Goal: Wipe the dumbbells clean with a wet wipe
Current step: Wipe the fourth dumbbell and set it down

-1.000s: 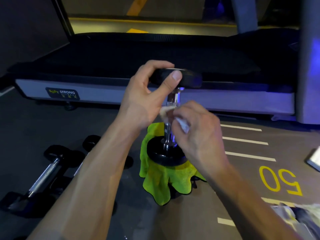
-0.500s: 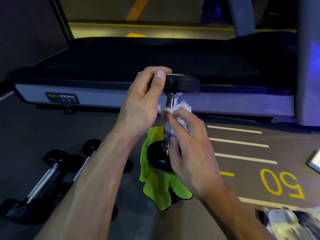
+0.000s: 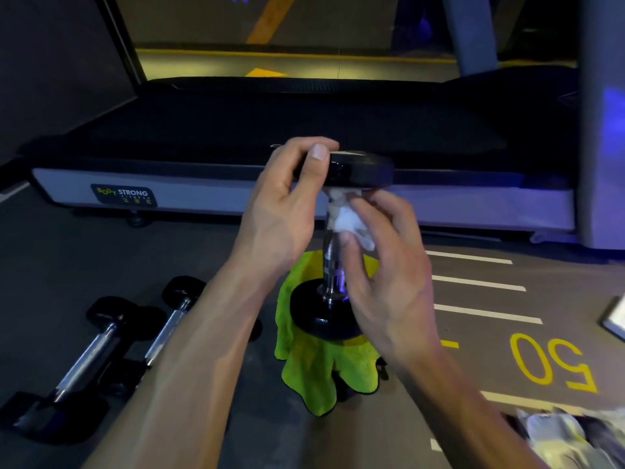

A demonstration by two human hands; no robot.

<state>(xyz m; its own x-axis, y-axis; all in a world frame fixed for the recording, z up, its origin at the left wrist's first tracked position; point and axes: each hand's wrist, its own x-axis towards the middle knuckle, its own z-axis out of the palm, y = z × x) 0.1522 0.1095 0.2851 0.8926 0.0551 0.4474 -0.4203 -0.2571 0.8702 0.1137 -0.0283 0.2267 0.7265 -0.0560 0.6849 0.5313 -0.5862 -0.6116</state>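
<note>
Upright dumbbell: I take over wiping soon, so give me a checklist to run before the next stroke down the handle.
1. Upright dumbbell steadied: ok, the left hand grips its top head.
2. Wet wipe against the handle: ok, the right hand pinches it just under the top head.
3. Lower handle free to wipe: ok, bare metal shows below the wipe.
4. Base cushioned: ok, the bottom head rests on the green cloth.
5. Wipe still moist: cannot tell.
6. Other dumbbells out of the way: ok, lying on the floor to the left.
</note>
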